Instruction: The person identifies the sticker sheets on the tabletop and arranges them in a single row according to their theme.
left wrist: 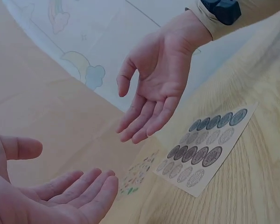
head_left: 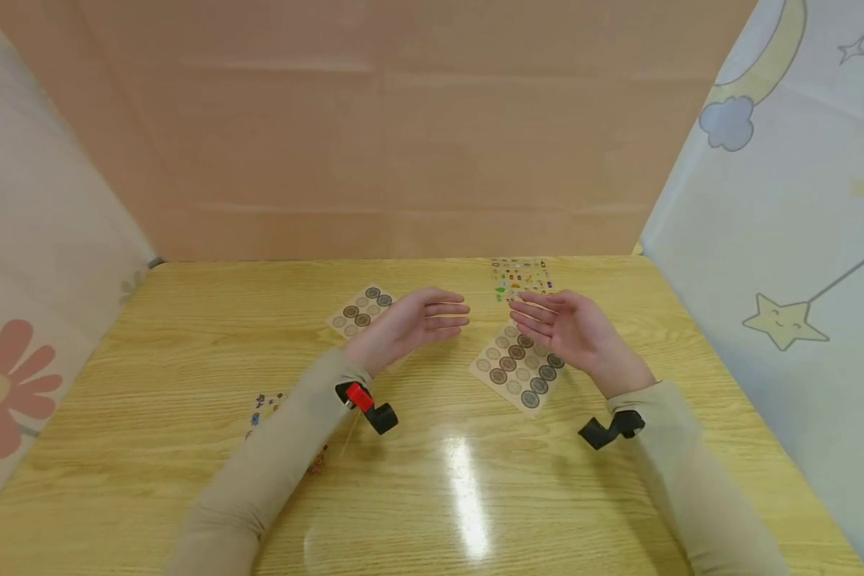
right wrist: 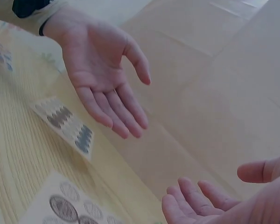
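Observation:
My left hand (head_left: 432, 318) hovers over the table with its fingers straight and palm turned inward, holding nothing. Facing it, my right hand (head_left: 565, 326) is held the same way, its fingertips a short gap from the left ones. Below the right hand lies a sticker sheet (head_left: 507, 376) with rows of round dark and pale seal-like prints. A similar sheet (head_left: 356, 310) of round stickers lies behind the left hand, partly hidden by it. In the left wrist view the right palm and its relaxed fingers show plainly above the round sticker sheet (left wrist: 210, 144).
A clear sheet of small colourful stickers (head_left: 522, 276) lies at the table's back edge. Another colourful sticker sheet (head_left: 258, 414) is mostly covered by the left sleeve (head_left: 259, 464). A brown panel (head_left: 403, 144) stands behind the wooden table (head_left: 403, 512), with patterned walls on both sides.

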A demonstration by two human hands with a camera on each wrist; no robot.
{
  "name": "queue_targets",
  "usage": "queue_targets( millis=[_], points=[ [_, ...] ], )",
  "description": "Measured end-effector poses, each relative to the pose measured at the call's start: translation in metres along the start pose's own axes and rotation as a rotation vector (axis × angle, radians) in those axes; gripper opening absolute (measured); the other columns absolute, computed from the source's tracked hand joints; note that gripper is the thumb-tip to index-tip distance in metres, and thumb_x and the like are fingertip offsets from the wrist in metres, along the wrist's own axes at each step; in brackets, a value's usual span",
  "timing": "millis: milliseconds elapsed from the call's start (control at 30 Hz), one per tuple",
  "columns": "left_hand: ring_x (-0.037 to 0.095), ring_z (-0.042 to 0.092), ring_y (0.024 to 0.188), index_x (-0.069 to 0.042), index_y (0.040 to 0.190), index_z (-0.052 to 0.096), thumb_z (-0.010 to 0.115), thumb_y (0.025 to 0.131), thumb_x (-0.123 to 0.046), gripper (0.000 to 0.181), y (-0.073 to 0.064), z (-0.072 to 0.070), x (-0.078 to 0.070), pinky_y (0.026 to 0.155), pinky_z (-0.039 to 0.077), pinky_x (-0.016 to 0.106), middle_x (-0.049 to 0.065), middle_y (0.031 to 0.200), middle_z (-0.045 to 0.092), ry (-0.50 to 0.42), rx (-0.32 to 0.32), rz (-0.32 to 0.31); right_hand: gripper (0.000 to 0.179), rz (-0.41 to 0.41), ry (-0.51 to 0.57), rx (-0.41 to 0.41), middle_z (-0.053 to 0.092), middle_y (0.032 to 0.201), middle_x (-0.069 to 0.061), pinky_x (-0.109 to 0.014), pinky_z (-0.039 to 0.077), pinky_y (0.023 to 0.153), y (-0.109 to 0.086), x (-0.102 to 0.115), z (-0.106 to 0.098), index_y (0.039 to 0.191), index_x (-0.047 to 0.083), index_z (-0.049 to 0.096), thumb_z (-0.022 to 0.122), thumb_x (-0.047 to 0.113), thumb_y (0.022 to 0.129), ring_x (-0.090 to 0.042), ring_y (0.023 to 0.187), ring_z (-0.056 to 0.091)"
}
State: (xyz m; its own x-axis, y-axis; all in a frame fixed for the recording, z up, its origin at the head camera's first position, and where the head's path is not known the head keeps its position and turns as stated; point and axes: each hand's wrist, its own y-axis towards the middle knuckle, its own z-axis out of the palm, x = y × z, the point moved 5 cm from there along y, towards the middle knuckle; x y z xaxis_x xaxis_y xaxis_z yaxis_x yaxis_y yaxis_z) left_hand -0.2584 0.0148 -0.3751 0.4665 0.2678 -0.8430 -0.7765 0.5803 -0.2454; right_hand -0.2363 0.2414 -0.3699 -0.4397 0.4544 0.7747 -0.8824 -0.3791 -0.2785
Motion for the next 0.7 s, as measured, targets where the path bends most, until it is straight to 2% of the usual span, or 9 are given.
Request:
queue_targets(
  millis=[133, 367, 533, 700],
  points=[
    [0.037, 0.046, 0.126, 0.007, 0.137, 0.042, 0.042, 0.103, -0.020, 0.044, 0.010, 0.002, 0.002, 0.103, 0.041, 0.041, 0.024, 0.138, 0.046, 0.014, -0.022, -0.015, 0.057, 0.006, 0.018, -0.020, 0.005, 0.157, -0.020, -0.038, 0.015, 0.116, 0.005, 0.003, -0.019, 0.152, 0.001, 0.002, 0.026, 0.019, 0.104, -0.033, 0.144, 0.009],
    [0.038, 0.043, 0.129, 0.008, 0.137, 0.041, 0.041, 0.103, -0.019, 0.043, 0.023, 0.003, 0.005, 0.106, 0.038, 0.044, 0.027, 0.141, 0.042, 0.001, -0.037, -0.027, 0.058, 0.017, 0.112, -0.099, 0.022, 0.154, -0.017, -0.039, 0.017, 0.116, 0.011, 0.007, -0.056, 0.153, 0.005, 0.005, 0.032, 0.018, 0.104, -0.030, 0.144, 0.010],
    [0.041, 0.040, 0.130, 0.011, 0.140, 0.035, 0.040, 0.102, -0.018, 0.048, 0.031, 0.001, 0.005, 0.108, 0.035, 0.046, 0.030, 0.142, 0.038, -0.027, -0.062, -0.021, 0.056, 0.025, 0.165, -0.129, 0.013, 0.157, -0.012, -0.037, 0.013, 0.117, 0.010, 0.011, -0.065, 0.154, 0.009, 0.003, 0.028, 0.019, 0.104, -0.026, 0.144, 0.009],
    [0.041, 0.038, 0.131, 0.011, 0.143, 0.030, 0.041, 0.102, -0.017, 0.051, 0.040, -0.001, 0.006, 0.109, 0.033, 0.047, 0.031, 0.143, 0.036, -0.077, -0.080, -0.048, 0.055, 0.029, 0.162, -0.188, 0.014, 0.158, -0.009, -0.035, 0.016, 0.116, 0.009, 0.016, -0.069, 0.154, 0.010, 0.005, 0.026, 0.020, 0.104, -0.024, 0.144, 0.013]
  ],
)
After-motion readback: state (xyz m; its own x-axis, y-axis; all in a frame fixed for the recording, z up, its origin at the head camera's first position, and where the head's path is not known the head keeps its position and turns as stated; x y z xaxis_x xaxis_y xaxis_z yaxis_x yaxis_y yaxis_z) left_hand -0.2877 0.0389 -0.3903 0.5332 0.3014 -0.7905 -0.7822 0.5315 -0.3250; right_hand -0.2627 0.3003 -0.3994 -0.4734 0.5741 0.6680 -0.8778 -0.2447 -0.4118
